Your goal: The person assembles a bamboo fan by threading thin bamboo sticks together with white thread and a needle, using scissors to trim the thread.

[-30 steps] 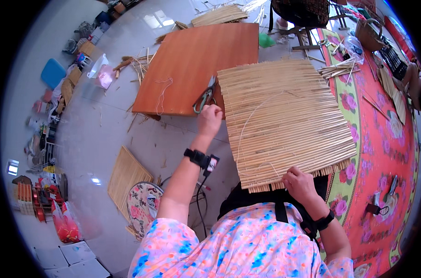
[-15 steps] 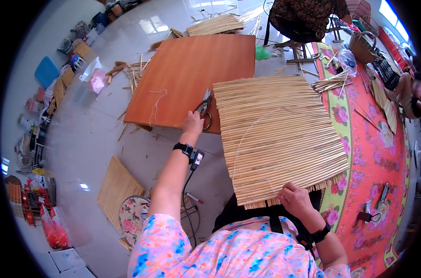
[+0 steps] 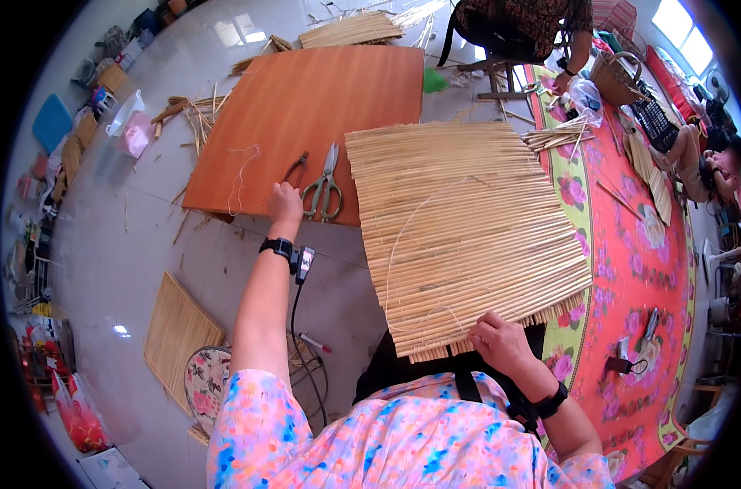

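Across my lap lies a mat of straw-coloured stalks [image 3: 484, 236], its rows running side to side. My right hand [image 3: 501, 341] is closed at its near edge, fingertips pinched there. A thin pale thread [image 3: 396, 244] curves over the mat, with a small loop close to those fingers; whether they also hold it is unclear. My left hand [image 3: 285, 202] reaches to the near edge of the low orange-brown table [image 3: 321, 90], its fingers closed round the handles of small pliers [image 3: 297, 167]. Just right of them, scissors [image 3: 326, 183] with green handles lie flat, blades pointing away.
Loose white thread [image 3: 241, 175] lies on the table. Stalk bundles [image 3: 350, 31] are on the floor beyond it. A woven panel [image 3: 179, 330] and round floral cushion [image 3: 207, 379] sit at my left. A floral red cloth [image 3: 631, 293] spreads rightward; another person [image 3: 517, 33] sits ahead.
My left hand has come away from the scissors, which now lie flat on the table, and grips the pliers beside them. My right hand stays at the mat's edge. The view has shifted slightly.
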`<action>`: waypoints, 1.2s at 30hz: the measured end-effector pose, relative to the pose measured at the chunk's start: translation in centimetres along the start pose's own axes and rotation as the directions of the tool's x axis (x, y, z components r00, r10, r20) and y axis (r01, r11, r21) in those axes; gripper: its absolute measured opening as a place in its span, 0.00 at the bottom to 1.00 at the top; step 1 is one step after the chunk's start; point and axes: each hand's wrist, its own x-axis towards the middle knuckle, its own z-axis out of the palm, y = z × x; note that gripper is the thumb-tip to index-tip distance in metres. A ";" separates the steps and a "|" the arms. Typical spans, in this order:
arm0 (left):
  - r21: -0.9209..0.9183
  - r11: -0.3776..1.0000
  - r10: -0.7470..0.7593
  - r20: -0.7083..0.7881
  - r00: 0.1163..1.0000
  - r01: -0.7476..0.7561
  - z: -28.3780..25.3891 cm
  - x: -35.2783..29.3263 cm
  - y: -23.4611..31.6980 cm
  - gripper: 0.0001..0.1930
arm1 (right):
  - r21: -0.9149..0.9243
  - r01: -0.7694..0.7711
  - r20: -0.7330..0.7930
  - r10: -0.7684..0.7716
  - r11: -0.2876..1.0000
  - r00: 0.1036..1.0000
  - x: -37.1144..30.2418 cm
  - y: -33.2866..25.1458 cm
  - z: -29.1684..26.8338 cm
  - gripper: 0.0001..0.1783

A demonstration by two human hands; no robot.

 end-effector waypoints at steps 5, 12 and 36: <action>0.025 0.999 -0.050 0.094 0.994 0.048 -0.2 0.3 0.2 0.14 | 0.006 -0.008 0.005 0.008 1.000 1.000 -0.1 0.0 0.1 0.06; 0.023 0.975 0.220 -0.001 0.976 -0.220 -0.8 -0.1 3.0 0.21 | 0.017 -0.033 -0.049 0.033 0.999 0.998 -0.2 -0.4 0.2 0.03; -0.730 0.384 0.051 0.628 0.776 0.565 -1.9 -1.1 -0.1 0.14 | -0.048 -0.001 0.063 0.004 0.999 0.998 -0.3 0.3 1.6 0.08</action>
